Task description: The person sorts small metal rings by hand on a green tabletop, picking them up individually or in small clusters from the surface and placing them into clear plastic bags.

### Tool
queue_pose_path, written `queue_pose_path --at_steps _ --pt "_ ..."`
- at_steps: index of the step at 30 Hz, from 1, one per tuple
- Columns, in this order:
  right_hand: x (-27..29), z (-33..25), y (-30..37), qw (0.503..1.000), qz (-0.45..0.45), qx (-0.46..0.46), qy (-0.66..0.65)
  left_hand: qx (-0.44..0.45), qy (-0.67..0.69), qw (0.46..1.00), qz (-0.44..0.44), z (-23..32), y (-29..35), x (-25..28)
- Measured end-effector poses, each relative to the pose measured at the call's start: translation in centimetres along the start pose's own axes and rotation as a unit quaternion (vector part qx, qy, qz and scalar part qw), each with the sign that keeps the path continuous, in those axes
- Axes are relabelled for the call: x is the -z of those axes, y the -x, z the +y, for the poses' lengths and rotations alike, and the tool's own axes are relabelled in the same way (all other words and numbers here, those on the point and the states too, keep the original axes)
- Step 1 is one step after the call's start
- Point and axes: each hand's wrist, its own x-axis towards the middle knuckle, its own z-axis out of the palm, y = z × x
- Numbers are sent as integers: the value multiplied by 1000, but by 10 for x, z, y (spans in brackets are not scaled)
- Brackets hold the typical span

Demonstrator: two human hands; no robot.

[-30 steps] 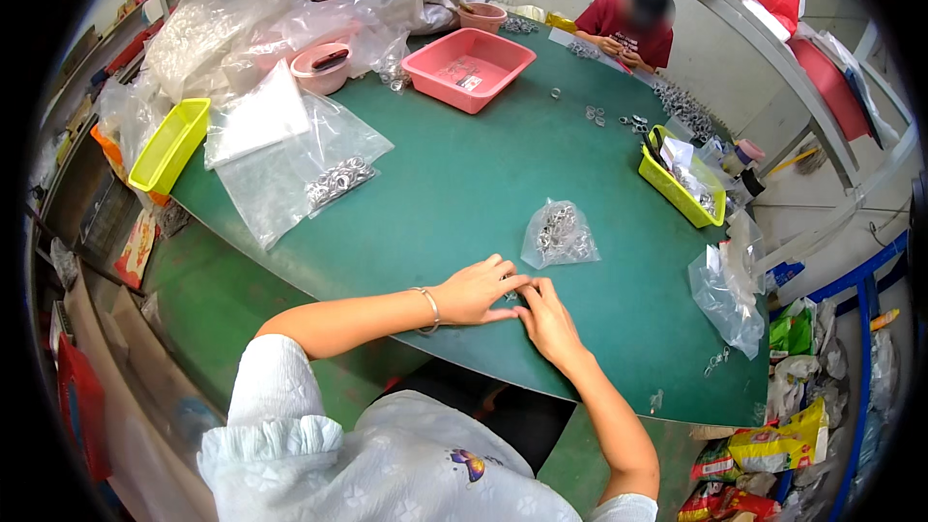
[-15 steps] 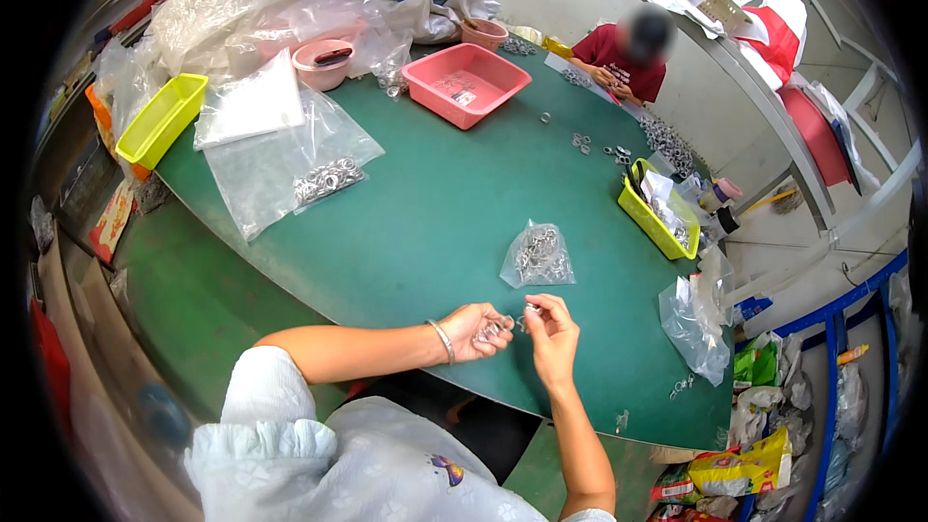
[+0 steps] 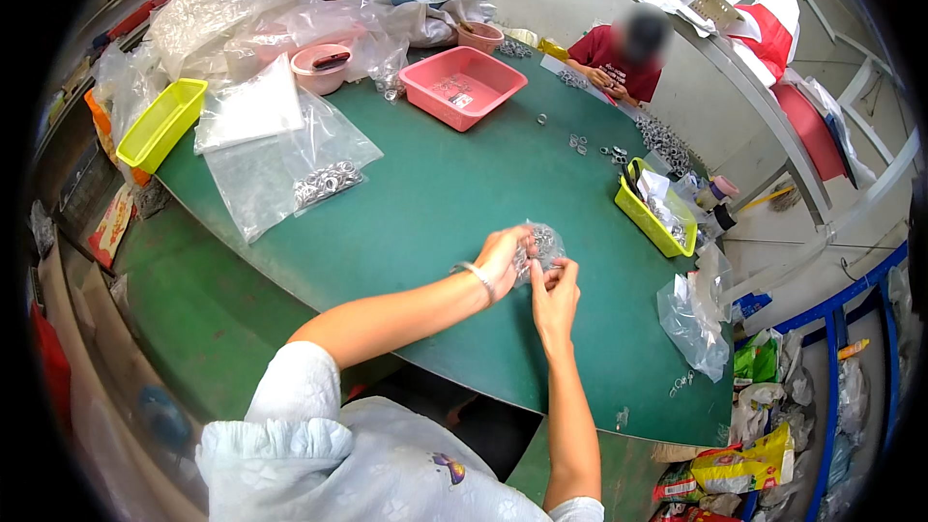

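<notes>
A small clear plastic bag [image 3: 549, 242] of silvery metal rings lies on the green table in front of me. My left hand [image 3: 501, 259], with a bracelet at the wrist, is curled at the bag's left side. Silvery rings show at its fingertips, partly hidden by the fingers. At the bag's near right edge my right hand [image 3: 556, 298] has its thumb and fingers closed together, pinching the plastic there. The exact grip of both hands is partly covered.
A large clear bag [image 3: 280, 169] with rings lies at left. Beyond stand a pink tray [image 3: 462, 87] and a yellow-green basket [image 3: 159, 126]. Another yellow-green basket [image 3: 657, 213] is at right, near loose rings [image 3: 667, 143] and crumpled plastic [image 3: 696, 314]. A person [image 3: 619, 63] works across the table.
Both hands have moved forward from the table's near edge to the small bag. The left hand has brought its rings to the bag; the right now pinches the bag's edge.
</notes>
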Motion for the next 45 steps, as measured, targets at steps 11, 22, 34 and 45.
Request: queue_pose_path --at_steps 11,22,34,45 --pt "12 27 -11 991 20 7 -133 -67 -153 983 -78 -18 -11 -4" --pt "38 9 -14 953 -11 -66 -296 -328 -705 573 -258 -9 7 24" --pt "48 -1 -5 967 -8 -36 -253 -188 -697 579 -380 35 2 -12" --pt "64 8 -12 959 63 -38 -272 -129 -777 485 -380 74 6 -67"
